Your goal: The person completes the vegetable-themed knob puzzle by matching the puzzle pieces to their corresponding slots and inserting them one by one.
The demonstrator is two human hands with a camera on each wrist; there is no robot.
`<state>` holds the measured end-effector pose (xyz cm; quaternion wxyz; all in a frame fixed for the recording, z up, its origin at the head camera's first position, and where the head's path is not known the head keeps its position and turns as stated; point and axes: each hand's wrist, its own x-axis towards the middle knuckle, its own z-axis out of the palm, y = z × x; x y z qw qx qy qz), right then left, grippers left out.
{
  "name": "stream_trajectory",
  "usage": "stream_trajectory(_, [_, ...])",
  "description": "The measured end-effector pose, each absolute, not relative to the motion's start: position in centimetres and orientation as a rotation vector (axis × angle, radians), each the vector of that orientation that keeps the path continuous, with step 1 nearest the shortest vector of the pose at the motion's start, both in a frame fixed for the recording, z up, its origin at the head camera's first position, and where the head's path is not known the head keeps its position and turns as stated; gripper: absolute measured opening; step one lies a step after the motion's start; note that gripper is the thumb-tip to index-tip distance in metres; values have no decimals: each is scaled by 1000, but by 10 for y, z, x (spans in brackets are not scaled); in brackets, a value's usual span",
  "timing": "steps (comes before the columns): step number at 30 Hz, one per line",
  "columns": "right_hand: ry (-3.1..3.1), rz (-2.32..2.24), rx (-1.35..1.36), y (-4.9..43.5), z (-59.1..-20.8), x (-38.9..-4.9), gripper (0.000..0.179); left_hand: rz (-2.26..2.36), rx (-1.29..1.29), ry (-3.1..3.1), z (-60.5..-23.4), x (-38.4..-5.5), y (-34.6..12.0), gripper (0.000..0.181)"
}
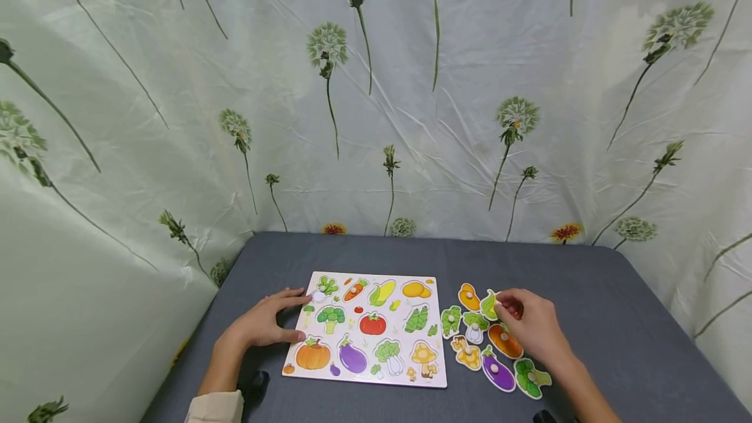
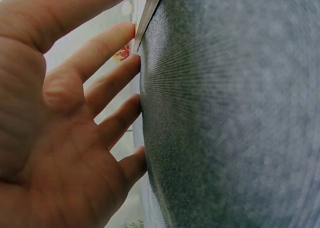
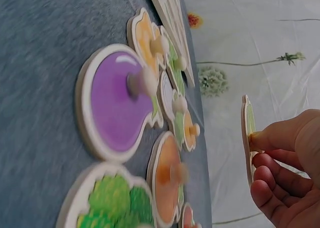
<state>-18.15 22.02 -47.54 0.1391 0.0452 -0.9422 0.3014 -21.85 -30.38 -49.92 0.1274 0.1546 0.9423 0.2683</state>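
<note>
A wooden vegetable puzzle board (image 1: 352, 378) lies on the dark cloth-covered table. My left hand (image 1: 266, 322) rests at its left edge with the fingers spread, thumb and fingertips at the rim. In the left wrist view the palm (image 2: 65, 158) holds nothing and the board's edge (image 2: 150, 16) shows above. My right hand (image 1: 536, 324) pinches a corn puzzle piece (image 1: 488, 304) by its knob. In the right wrist view that piece (image 3: 245, 123) stands on edge, raised above the others. Close by lie an eggplant piece (image 1: 498, 371), a broccoli piece (image 1: 531, 380) and an orange-brown piece (image 1: 504, 343).
More knobbed pieces lie in the cluster right of the board: a mushroom (image 1: 467, 352), a bok choy (image 1: 476, 328), a green leafy one (image 1: 451, 320) and a yellow-orange one (image 1: 469, 297). A dandelion-print curtain (image 1: 446, 168) hangs behind the table.
</note>
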Motion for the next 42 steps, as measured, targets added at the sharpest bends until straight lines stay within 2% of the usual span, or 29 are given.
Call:
stream_trajectory(13, [-2597, 939, 268, 194, -483, -196, 11, 782, 423, 2739, -498, -217, -303, 84])
stream_trajectory(42, [-2624, 1073, 253, 144, -490, -231, 6, 775, 442, 2753, -498, -217, -302, 85])
